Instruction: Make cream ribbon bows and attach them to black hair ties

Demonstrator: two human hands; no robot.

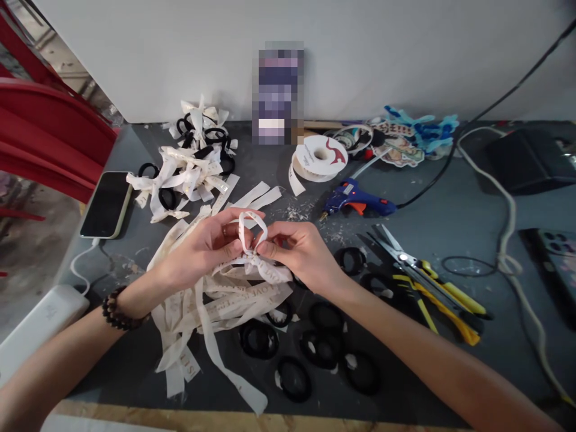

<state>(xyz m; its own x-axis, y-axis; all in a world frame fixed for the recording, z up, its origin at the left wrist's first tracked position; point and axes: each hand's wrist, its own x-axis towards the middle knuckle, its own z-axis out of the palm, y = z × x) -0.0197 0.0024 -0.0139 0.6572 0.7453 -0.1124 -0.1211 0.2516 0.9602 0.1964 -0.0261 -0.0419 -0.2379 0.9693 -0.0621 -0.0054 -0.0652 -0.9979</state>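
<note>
Between my two hands is a white printed ribbon [252, 221], bent into an upright loop with a gathered knot or bow below it. My left hand [211, 243] pinches the loop's left side, and my right hand [292, 249] pinches it from the right, thumb at the base. Beneath them lies a loose pile of cut ribbon strips [225, 306] with printed lettering. One long strip hangs down toward the table's front. Several black hair ties [294, 378] are scattered right of the pile, some bearing whitish bits.
Finished-looking ribbon bows on black ties [189, 174] are heaped back left. Behind my hands stand a ribbon spool [319, 157] and a blue glue gun [357, 198] with a black cord. Scissors [405, 255] and yellow-handled pliers [423, 294] lie right; a charging phone [107, 204] lies left.
</note>
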